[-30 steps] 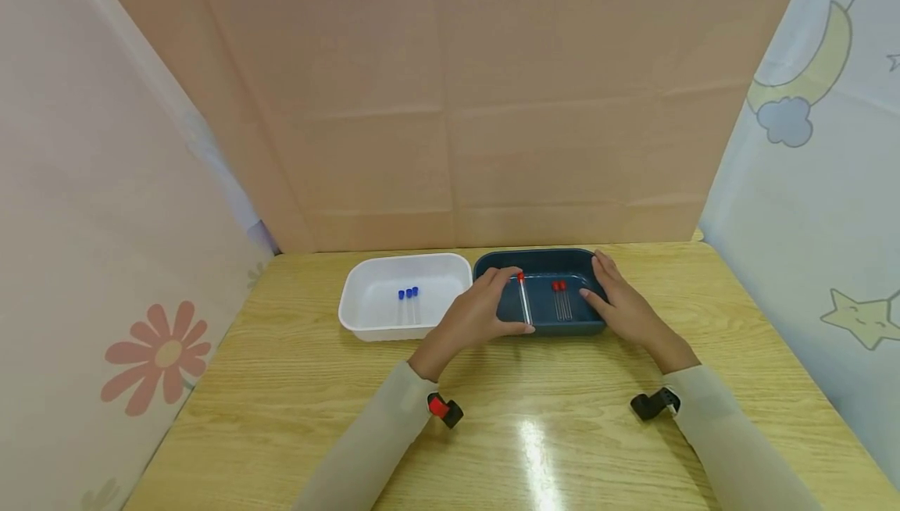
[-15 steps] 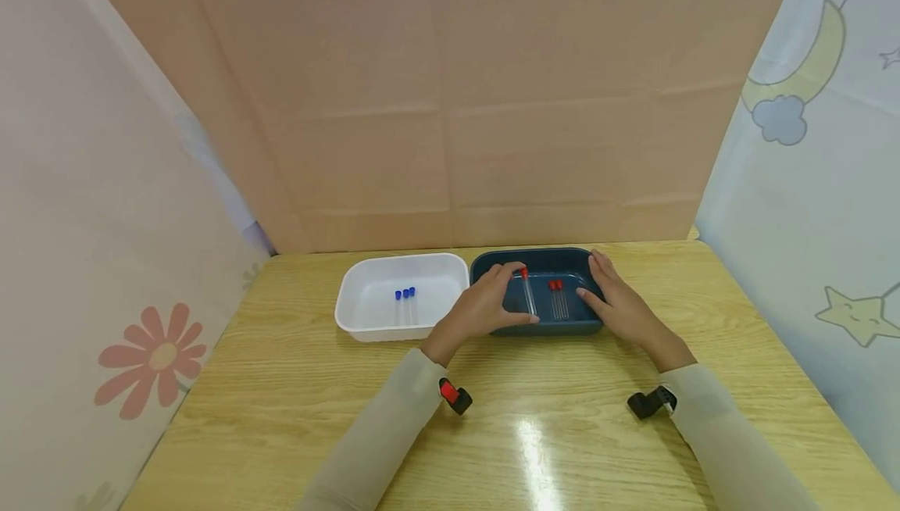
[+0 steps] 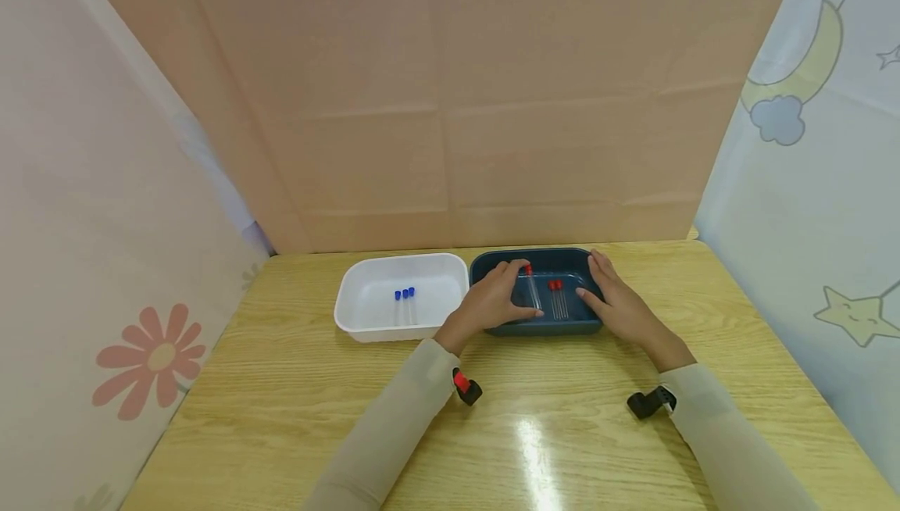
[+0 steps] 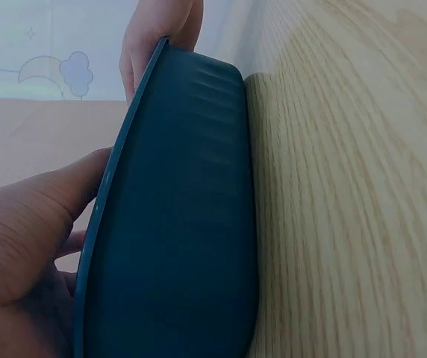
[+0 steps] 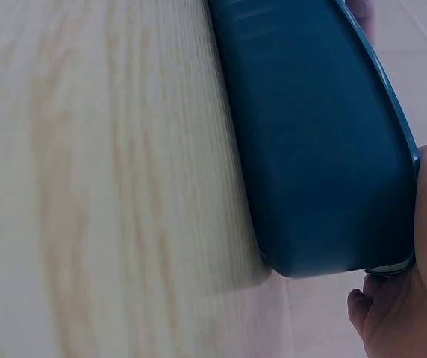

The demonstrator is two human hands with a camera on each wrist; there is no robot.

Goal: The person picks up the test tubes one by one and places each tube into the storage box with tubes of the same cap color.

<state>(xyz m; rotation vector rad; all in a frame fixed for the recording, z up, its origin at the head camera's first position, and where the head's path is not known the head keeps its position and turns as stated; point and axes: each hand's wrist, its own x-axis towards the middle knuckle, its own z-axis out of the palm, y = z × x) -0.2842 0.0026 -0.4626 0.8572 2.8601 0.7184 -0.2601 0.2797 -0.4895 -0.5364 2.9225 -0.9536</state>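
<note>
My left hand point(image 3: 492, 300) reaches over the left part of a dark blue tray point(image 3: 544, 329). Its thumb and forefinger hold a clear test tube point(image 3: 533, 292) with a red cap lengthwise, forefinger at the cap and thumb near the lower end. Beside that tube, a few more red-capped test tubes point(image 3: 557, 286) lie together on the tray's floor. At the right end of the tray, my right hand point(image 3: 622, 309) grips the rim, thumb inside and fingers outside. In the left wrist view the tray's wall point(image 4: 176, 194) hides the tubes.
A white tray point(image 3: 362, 330) stands directly left of the blue one, with three blue-capped test tubes point(image 3: 405, 294) lying in it. Both trays sit on a wooden table point(image 3: 295, 402) near its back edge, before a brown paper backdrop point(image 3: 443, 120). Printed sheets hang at both sides.
My left hand has moved slightly right with the red-capped test tube, bringing it nearer to the other red-capped tubes. The right hand has kept its grip on the blue tray.
</note>
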